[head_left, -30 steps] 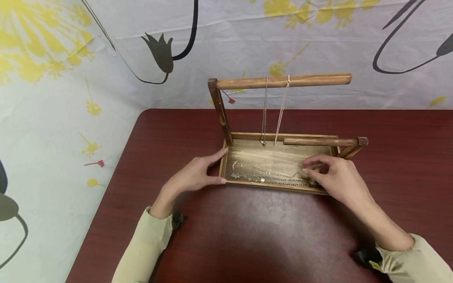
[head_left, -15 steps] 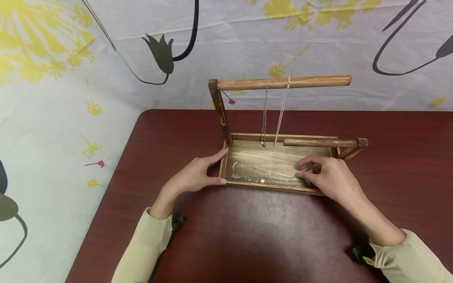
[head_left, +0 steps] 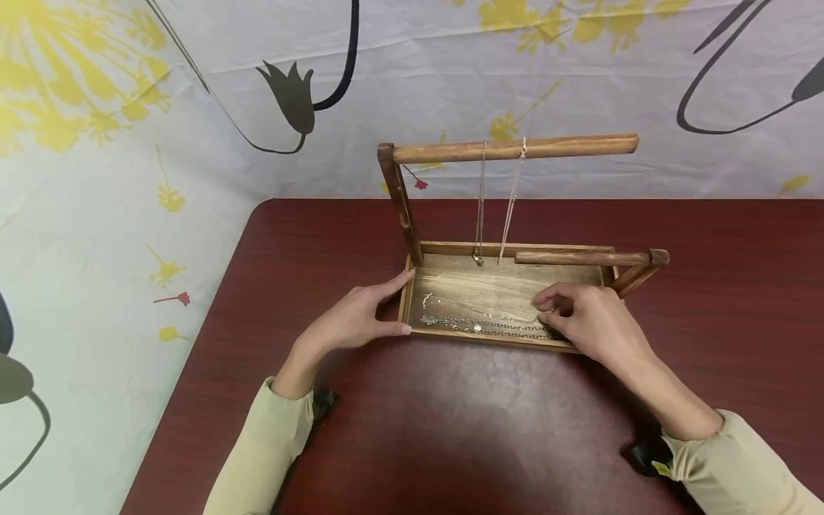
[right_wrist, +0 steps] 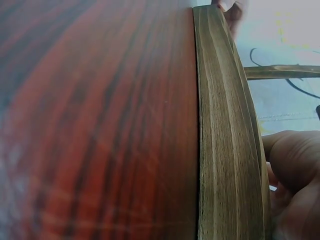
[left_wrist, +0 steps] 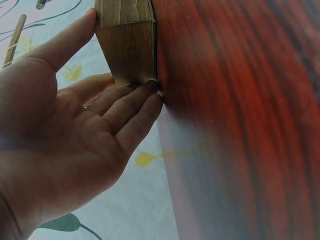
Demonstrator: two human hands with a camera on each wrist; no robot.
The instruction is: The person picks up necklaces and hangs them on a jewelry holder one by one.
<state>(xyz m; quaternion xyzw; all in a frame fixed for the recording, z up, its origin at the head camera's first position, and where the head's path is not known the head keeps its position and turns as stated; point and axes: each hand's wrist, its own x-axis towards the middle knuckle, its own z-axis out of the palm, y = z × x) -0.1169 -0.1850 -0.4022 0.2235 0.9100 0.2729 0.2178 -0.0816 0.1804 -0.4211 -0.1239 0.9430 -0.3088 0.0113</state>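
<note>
We see soft glare on the tabletop [head_left: 476, 393] below the fingers [head_left: 558, 290]; leftward of them, the right wrist view blurs.

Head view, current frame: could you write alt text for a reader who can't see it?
A person's right hand reaches into a shallow wooden tray, over a fine chain, any grip unclear, while the left hand rests against the tray's left end. Two necklaces hang from a raised wooden bar; thicker chain strands lie along the near edge.
</note>
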